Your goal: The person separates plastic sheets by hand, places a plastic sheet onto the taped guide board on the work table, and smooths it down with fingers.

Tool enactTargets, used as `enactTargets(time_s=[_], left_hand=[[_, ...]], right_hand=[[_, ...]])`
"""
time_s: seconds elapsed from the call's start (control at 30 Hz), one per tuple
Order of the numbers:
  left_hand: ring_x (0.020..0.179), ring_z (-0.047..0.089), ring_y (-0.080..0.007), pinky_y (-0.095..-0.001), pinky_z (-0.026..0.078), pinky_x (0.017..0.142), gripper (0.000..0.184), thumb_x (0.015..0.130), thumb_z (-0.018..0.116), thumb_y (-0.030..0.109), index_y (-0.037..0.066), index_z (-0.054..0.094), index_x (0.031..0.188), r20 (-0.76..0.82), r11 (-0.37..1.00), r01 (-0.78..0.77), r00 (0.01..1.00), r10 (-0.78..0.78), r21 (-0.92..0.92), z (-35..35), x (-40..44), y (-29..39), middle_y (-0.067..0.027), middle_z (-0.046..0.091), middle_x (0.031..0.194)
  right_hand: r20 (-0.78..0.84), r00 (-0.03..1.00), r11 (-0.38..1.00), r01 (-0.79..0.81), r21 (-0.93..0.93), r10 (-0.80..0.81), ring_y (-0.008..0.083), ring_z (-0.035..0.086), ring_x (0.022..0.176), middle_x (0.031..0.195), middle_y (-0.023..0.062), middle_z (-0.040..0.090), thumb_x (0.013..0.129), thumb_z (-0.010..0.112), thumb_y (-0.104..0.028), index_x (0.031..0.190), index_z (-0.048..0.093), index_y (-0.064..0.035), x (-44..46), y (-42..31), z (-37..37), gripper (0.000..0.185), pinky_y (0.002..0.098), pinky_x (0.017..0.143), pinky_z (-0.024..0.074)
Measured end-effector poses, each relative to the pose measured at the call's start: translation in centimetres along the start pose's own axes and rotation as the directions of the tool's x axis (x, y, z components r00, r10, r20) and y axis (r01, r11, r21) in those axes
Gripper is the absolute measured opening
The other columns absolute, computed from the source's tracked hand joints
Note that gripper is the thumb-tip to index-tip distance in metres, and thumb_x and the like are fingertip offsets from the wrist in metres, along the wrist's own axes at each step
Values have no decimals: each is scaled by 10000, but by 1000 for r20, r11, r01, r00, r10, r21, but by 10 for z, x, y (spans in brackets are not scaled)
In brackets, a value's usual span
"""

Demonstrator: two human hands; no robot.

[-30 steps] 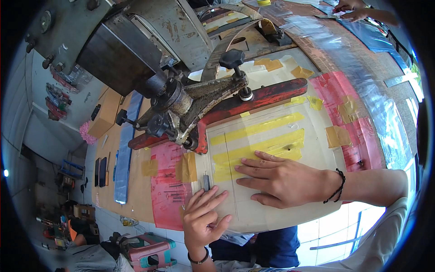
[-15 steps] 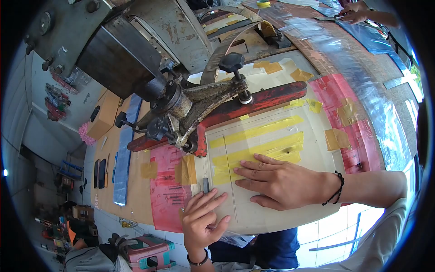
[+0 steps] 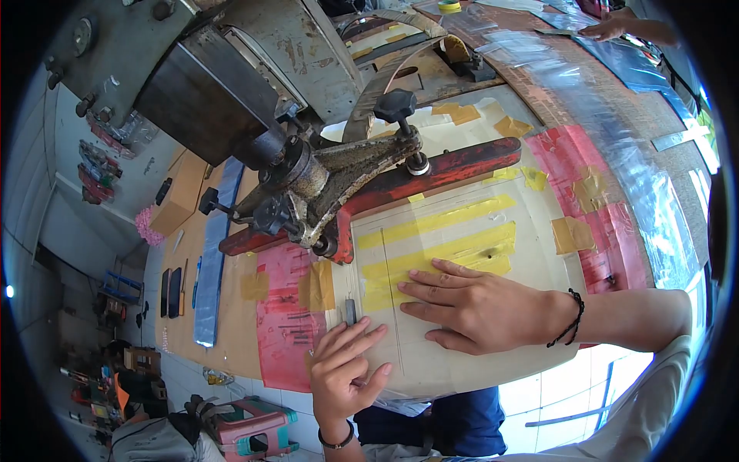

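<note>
My right hand [image 3: 489, 312] lies flat on a cream sheet [image 3: 431, 362], its fingertips reaching yellow tape strips [image 3: 439, 250] stuck there. Fingers spread, my left hand [image 3: 346, 369] rests on the near left part of the same sheet. Just beyond its fingertips is a small dark grey bar [image 3: 350, 311]; whether they touch it I cannot tell. Thin lines run across the sheet. Above its far side stands a machine head [image 3: 296, 173] with black knobs and a red angled bar [image 3: 431, 171] close to the sheet.
Red film [image 3: 289, 331] and brown tape [image 3: 573, 236] border the sheet. On the left lie a long blue strip [image 3: 218, 262] and dark narrow blocks [image 3: 175, 291]. At the far right, another person's hand [image 3: 604, 31] is over plastic sheeting. A stool [image 3: 258, 427] stands below left.
My hands keep nearly the same place and pose on the sheet. At the far right, the other person's hand has shifted slightly.
</note>
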State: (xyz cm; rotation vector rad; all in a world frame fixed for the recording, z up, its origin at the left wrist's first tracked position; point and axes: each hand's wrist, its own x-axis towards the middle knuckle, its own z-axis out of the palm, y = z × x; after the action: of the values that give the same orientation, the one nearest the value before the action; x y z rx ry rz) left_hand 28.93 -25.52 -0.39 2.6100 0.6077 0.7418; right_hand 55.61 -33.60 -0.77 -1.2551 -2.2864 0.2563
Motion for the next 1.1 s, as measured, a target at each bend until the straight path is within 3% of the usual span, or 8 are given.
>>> enactTargets(time_s=[1.0,1.1], left_hand=[[1218,671,-309,-499,478,1031,510,789,787,189,60,397,486,-6,1000,-17,1000,17,0,0,-1,0,-96,768,1151],[1202,679,-339,-504,472,1033,489,756,767,179,55,384,478,-12,1000,-11,1000,11,-23,0,1,1,-136,774,1111]], right_hand=[[-20,1000,1000,12,10,-12,355,448,1432,1482,239,516,1003,569,-291,1350,580,41,-1,2,3,481,488,1229,308],[-5,1000,1000,13,6,-13,355,446,1433,1484,239,514,1006,565,-291,1349,582,42,0,1,0,478,488,1228,309]])
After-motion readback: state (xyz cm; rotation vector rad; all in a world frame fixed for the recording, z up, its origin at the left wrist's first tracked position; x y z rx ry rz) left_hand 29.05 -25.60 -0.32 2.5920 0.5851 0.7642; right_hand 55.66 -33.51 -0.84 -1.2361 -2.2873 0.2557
